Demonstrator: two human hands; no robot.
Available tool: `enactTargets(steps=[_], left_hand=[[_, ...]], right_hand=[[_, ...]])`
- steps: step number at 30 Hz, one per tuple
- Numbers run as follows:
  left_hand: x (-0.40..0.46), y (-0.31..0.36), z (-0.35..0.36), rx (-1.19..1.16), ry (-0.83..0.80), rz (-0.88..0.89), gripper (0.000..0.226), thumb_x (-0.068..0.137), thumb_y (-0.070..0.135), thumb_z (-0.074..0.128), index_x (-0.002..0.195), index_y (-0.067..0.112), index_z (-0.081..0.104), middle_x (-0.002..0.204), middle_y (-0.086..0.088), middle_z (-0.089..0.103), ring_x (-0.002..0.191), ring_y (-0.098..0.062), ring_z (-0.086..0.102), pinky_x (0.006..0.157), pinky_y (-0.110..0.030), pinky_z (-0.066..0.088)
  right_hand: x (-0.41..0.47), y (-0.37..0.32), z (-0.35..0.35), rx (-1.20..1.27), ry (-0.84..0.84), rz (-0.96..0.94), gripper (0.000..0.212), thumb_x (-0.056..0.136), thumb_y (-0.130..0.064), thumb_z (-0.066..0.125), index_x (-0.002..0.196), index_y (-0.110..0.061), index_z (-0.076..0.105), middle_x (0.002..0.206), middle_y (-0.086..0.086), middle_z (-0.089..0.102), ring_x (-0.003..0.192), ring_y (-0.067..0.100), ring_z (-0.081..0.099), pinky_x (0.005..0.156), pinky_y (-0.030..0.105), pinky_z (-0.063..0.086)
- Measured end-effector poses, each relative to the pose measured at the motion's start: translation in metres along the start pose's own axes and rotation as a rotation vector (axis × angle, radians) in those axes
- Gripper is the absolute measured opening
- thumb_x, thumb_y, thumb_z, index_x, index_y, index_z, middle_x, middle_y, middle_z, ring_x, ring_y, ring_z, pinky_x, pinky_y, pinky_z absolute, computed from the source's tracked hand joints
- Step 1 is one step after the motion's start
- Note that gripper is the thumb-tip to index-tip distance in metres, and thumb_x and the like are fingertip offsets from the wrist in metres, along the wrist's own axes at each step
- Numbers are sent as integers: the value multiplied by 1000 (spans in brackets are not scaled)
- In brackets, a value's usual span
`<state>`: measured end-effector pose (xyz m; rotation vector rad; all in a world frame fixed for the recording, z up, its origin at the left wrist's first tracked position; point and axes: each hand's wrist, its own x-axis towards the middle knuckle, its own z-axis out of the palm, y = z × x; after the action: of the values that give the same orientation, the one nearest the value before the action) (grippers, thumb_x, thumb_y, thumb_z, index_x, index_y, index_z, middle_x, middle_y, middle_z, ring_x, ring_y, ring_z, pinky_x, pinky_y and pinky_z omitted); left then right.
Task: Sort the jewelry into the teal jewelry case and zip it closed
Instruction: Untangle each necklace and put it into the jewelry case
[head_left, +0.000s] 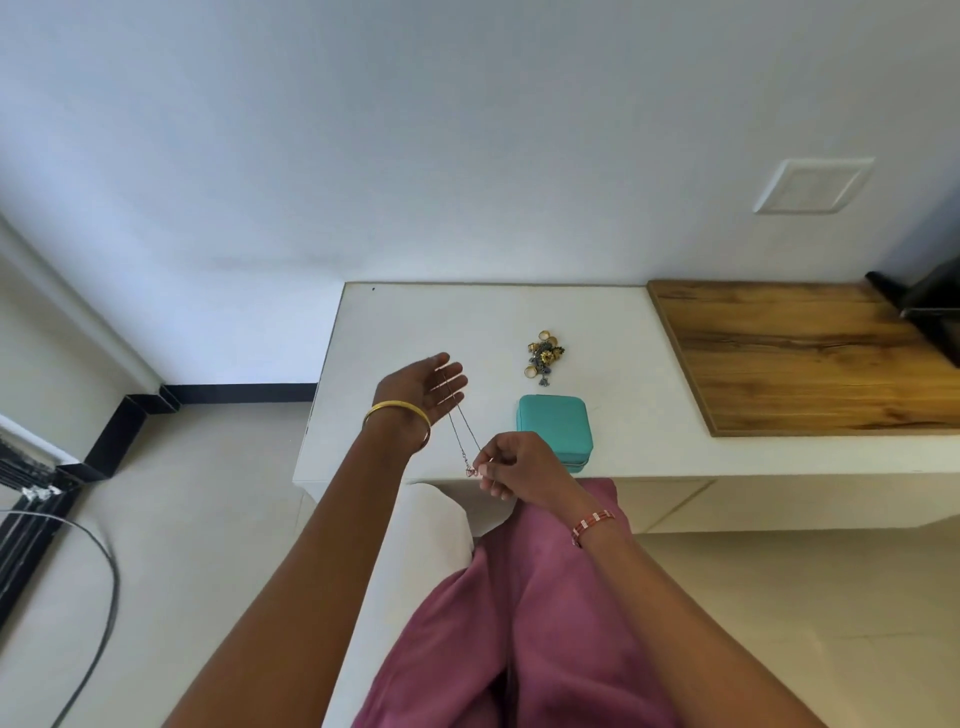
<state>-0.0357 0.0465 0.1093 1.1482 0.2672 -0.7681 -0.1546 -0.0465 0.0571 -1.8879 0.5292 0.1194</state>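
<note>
The teal jewelry case (554, 425) lies zipped shut near the front edge of the white table (395, 327). Behind it sits a small heap of gold rings and earrings (544, 356). A thin chain necklace (460, 431) stretches between my hands. My left hand (431, 387) is held palm up with straight fingers, the chain draped over them. My right hand (511, 465) pinches the chain's lower end by its small red pendant, just left of the case.
A wooden board (795, 353) covers the table's right part, with a dark object (930, 306) at its far right corner. A white cushion (415, 545) and my pink-clad lap (519, 623) are below. A cable (104, 571) curves over the floor at left.
</note>
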Motion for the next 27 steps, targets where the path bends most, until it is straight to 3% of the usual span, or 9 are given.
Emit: enactTargets(steps=[9, 15, 19, 21, 24, 27], left_hand=[[-32, 29, 8, 23, -119, 248, 20, 94, 11, 45, 84, 8, 62, 71, -2, 69, 64, -15, 69, 67, -27, 57], [-49, 24, 11, 234, -233, 289, 21, 95, 11, 44, 84, 10, 62, 69, -1, 72, 69, -17, 69, 71, -29, 57], [-57, 21, 13, 376, -291, 293, 22, 95, 11, 43, 84, 11, 62, 70, 1, 72, 68, -16, 69, 71, -29, 56], [-61, 20, 16, 444, -309, 291, 21, 95, 11, 44, 85, 11, 63, 72, 0, 72, 67, -15, 70, 72, -30, 56], [-68, 18, 19, 548, -322, 294, 19, 94, 11, 46, 87, 10, 63, 74, -3, 72, 69, -17, 70, 72, -30, 57], [-75, 18, 21, 635, -327, 301, 20, 95, 10, 44, 86, 9, 61, 78, -8, 68, 69, -17, 69, 74, -31, 56]], right_hand=[[-7, 11, -3, -113, 60, 2, 23, 87, 2, 52, 73, -15, 58, 62, 4, 61, 50, 10, 52, 48, 13, 45], [-14, -11, -15, -162, 93, -22, 16, 88, -7, 55, 95, -11, 69, 77, 1, 64, 42, 6, 56, 46, 14, 47], [-21, -44, -32, 38, 293, -121, 13, 89, -13, 56, 86, -8, 68, 88, 12, 69, 43, 4, 56, 47, 17, 47], [-28, -65, -39, 208, 336, -148, 22, 92, -18, 53, 97, -1, 66, 84, 14, 65, 52, 11, 58, 52, 23, 49], [-37, -85, -44, 341, 251, -138, 28, 95, -25, 48, 105, -4, 64, 85, 7, 64, 71, 18, 60, 63, 29, 53], [-41, -88, -45, 302, 175, -167, 21, 94, -20, 51, 102, -9, 66, 84, 4, 65, 75, 15, 61, 67, 28, 54]])
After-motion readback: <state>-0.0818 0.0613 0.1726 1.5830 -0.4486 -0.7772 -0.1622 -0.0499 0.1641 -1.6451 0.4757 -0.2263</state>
